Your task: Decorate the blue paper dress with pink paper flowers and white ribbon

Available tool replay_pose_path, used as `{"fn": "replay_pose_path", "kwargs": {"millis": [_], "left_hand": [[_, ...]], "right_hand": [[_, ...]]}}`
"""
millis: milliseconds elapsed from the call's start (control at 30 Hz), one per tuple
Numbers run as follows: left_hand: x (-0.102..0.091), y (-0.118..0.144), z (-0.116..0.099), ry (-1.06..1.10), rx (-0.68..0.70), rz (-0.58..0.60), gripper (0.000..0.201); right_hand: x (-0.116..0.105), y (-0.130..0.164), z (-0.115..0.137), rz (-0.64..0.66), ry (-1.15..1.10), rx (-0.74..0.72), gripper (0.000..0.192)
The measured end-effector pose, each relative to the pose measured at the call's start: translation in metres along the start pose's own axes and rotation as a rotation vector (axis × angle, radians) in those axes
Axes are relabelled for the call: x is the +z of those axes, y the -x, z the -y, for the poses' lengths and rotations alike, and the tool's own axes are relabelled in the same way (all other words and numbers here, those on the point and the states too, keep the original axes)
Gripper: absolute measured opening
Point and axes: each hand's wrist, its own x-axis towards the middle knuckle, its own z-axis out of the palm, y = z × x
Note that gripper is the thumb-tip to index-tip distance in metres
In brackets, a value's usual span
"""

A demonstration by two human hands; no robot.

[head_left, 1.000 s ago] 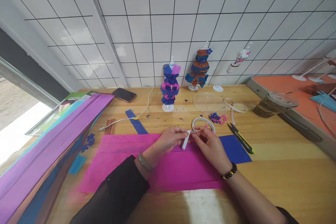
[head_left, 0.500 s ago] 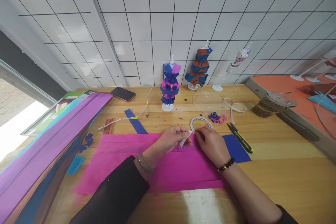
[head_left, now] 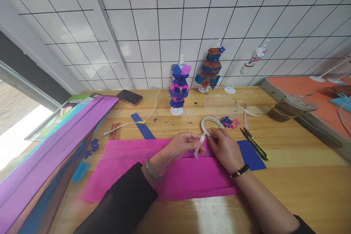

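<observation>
White tape strip [head_left: 199, 147] is pinched between the thumb and fingers of the left hand [head_left: 182, 145]; we note its near end pointing down over a pink sheet [head_left: 192, 181] and its far end reaching the tape roll [head_left: 203, 125], just ahead of the hands. We find the right hand [head_left: 225, 149] with fingers bent over the roll's near edge; whether it grips or merely presses, we cannot tell. Beneath both hands, the pink sheet lies on the table [head_left: 298, 161]. Right of the right hand we record a blue sheet [head_left: 251, 156], with snips [head_left: 255, 144] along its edge. Beyond the hands stands a blue-and-pink figure [head_left: 179, 91].
</observation>
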Motion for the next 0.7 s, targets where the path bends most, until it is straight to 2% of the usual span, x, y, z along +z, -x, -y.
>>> {"fn": "replay_pose_path", "kwargs": {"millis": [100, 233, 367, 700], "left_hand": [[0.0, 0.0, -0.001, -0.024, 0.032, -0.05, 0.033], [0.002, -0.002, 0.0, -0.058, 0.054, -0.072, 0.034], [0.003, -0.003, 0.001, -0.139, 0.078, -0.107, 0.034], [0.002, -0.003, 0.005, -0.224, 0.074, -0.086, 0.039]], "right_hand": [[-0.006, 0.001, 0.004, -0.097, -0.179, -0.079, 0.03], [-0.019, 0.007, 0.017, -0.167, -0.359, -0.292, 0.023], [-0.023, 0.011, 0.024, -0.154, -0.281, -0.405, 0.02], [-0.025, 0.01, 0.023, -0.185, -0.188, -0.427, 0.017]]}}
